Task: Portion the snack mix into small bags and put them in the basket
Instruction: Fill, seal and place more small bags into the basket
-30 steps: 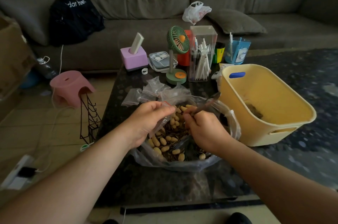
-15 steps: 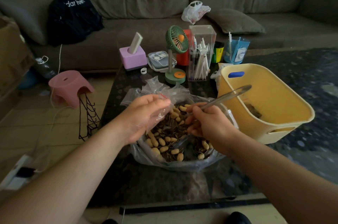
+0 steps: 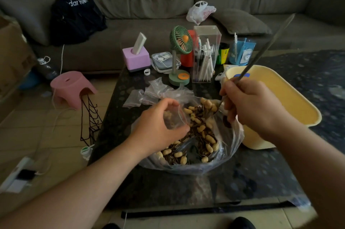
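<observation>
A large clear plastic bag (image 3: 231, 146) of snack mix (image 3: 201, 131), peanuts and dark seeds, lies open on the dark table. My left hand (image 3: 156, 129) holds a small clear bag (image 3: 174, 116) open over the mix. My right hand (image 3: 250, 107) grips a long metal spoon (image 3: 265, 47); its handle points up and to the right, its bowl end carries some peanuts above the mix near the small bag. The yellow basket (image 3: 291, 101) stands just right of the big bag.
Spare small bags (image 3: 147, 92) lie behind the big bag. Further back stand a green desk fan (image 3: 180, 57), a clear pen box (image 3: 205, 55), a purple holder (image 3: 136, 58) and cups. A pink stool (image 3: 71, 86) and a wire rack (image 3: 89, 118) sit on the floor at left.
My right hand has lifted and swung the spoon handle upward, raising a scoop of peanuts out of the mix. My left hand has turned the small bag's mouth more open.
</observation>
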Available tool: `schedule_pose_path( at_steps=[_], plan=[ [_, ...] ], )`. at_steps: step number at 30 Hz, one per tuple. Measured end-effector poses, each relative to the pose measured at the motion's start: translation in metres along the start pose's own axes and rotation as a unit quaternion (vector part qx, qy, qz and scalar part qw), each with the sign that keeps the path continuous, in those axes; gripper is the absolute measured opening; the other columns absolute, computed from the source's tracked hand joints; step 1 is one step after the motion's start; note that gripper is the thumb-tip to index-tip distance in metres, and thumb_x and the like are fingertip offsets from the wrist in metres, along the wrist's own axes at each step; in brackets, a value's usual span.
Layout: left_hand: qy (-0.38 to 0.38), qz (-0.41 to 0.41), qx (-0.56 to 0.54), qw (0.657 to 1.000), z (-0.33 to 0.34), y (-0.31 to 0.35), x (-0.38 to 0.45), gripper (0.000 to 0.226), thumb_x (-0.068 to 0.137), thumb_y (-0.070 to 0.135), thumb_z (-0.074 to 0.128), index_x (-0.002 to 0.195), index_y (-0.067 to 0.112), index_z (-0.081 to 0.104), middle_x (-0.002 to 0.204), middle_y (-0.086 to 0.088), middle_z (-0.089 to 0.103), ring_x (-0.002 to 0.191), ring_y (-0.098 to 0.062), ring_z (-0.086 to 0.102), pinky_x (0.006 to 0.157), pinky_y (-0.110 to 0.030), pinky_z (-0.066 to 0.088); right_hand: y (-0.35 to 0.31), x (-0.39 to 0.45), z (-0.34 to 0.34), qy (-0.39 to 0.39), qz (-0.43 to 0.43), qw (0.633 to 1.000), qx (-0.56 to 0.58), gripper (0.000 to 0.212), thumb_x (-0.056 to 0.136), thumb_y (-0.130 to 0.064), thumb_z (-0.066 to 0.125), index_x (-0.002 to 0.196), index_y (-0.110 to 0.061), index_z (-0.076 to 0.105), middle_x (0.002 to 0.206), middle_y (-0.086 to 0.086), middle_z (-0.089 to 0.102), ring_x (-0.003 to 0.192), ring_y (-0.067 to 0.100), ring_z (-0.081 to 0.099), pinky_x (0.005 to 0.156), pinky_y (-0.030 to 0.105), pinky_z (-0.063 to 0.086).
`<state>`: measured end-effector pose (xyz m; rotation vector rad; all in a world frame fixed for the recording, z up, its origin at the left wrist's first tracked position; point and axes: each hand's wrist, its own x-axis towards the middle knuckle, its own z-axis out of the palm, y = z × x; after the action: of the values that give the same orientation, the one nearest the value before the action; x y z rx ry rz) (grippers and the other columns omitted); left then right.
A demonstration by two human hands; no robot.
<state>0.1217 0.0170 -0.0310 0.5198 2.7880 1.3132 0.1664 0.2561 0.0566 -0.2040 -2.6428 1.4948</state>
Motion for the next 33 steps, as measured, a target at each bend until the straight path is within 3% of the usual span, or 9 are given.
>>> schedule_pose_path(
  at_steps=[4,7,11,17,22,26,33],
  plan=[
    [0.015,-0.012,0.010,1.000,0.017,0.004,0.001,0.064,0.077,0.052,0.086,0.132,0.040,0.054,0.123,0.026,0.063,0.114,0.007,0.058,0.087,-0.014,0.048,-0.006,0.001,0.000,0.003,-0.054,0.997,-0.061,0.031,0.108,-0.041,0.047,0.091,-0.026,0.067,0.076,0.000,0.069,0.066,0.017,0.068,0.066,0.041,0.056],
    [0.017,-0.020,-0.004,1.000,0.027,0.004,0.000,0.065,0.078,0.050,0.087,0.132,0.037,0.052,0.123,0.023,0.062,0.114,0.004,0.059,0.092,-0.018,0.051,-0.009,0.000,0.005,-0.029,-0.088,0.990,-0.104,0.027,0.108,-0.039,0.046,0.091,-0.029,0.065,0.076,-0.005,0.066,0.071,0.012,0.065,0.067,0.033,0.051],
    [0.026,-0.026,-0.013,0.999,0.036,0.006,-0.002,0.066,0.079,0.051,0.087,0.133,0.036,0.051,0.124,0.022,0.062,0.113,0.003,0.059,0.086,-0.011,0.046,-0.012,-0.001,0.013,-0.043,-0.132,0.974,-0.176,0.023,0.108,-0.039,0.044,0.099,-0.029,0.063,0.083,-0.010,0.064,0.076,0.005,0.060,0.064,0.023,0.043],
    [0.051,-0.053,-0.031,0.997,0.043,0.005,0.000,0.060,0.077,0.055,0.086,0.124,0.037,0.055,0.116,0.021,0.067,0.108,0.004,0.063,0.088,-0.017,0.053,-0.008,-0.001,0.023,-0.037,-0.218,0.941,-0.255,0.029,0.105,-0.040,0.042,0.104,-0.021,0.064,0.086,-0.008,0.064,0.079,0.013,0.059,0.077,0.040,0.050],
    [0.050,-0.066,-0.047,0.995,0.044,0.000,0.002,0.060,0.078,0.053,0.087,0.126,0.036,0.055,0.118,0.021,0.067,0.110,0.006,0.063,0.086,-0.012,0.049,-0.006,-0.001,0.026,-0.032,-0.242,0.934,-0.262,0.035,0.102,-0.042,0.038,0.105,-0.020,0.065,0.091,-0.004,0.066,0.083,0.018,0.062,0.078,0.045,0.053],
    [0.041,-0.065,-0.028,0.997,0.043,-0.002,0.002,0.061,0.078,0.052,0.088,0.126,0.036,0.054,0.115,0.020,0.069,0.107,0.006,0.064,0.084,-0.013,0.051,-0.002,0.000,0.032,-0.060,-0.240,0.929,-0.277,0.027,0.104,-0.040,0.042,0.104,-0.023,0.063,0.090,-0.007,0.063,0.083,0.016,0.060,0.079,0.045,0.053],
    [0.034,-0.100,-0.005,0.994,0.050,-0.003,0.001,0.079,0.070,0.057,0.092,0.131,0.037,0.045,0.111,0.023,0.062,0.098,0.007,0.059,0.079,-0.011,0.045,0.000,0.001,0.036,-0.075,-0.241,0.927,-0.278,0.028,0.102,-0.042,0.038,0.104,-0.029,0.062,0.087,-0.012,0.059,0.080,0.012,0.058,0.077,0.043,0.054]
  ],
)
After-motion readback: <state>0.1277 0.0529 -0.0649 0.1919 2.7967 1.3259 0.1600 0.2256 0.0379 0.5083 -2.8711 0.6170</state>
